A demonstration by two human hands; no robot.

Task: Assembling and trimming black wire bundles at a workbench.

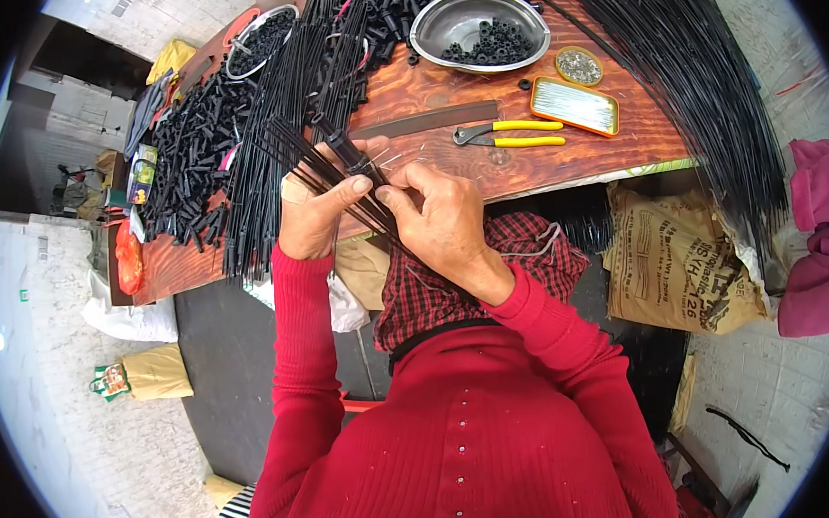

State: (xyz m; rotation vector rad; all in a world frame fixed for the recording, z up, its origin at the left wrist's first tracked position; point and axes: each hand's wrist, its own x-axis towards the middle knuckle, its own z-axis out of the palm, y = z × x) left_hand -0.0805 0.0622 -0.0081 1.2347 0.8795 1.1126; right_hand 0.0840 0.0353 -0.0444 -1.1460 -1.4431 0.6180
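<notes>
Over the near edge of the table, my left hand (315, 207) is closed around a bundle of thin black rods (312, 163) and a black tubular plastic fitting (343, 146). Its thumb presses on the fitting's collar, where the rods gather. A tan patch is stuck on this hand. My right hand (447, 215) meets it from the right, thumb and forefinger pinched together beside the collar; what they pinch is too small to make out. The rods run on below the right hand toward the checked cloth (431, 303) on my lap.
Cutting pliers (512, 134) with yellow handles lie on the wooden table (414, 107), near a tray of pale wires (576, 107) and a round tin (579, 67). A metal bowl (430, 30) holds small black rings. Black fittings (191, 155) and long rods (700, 96) are heaped around.
</notes>
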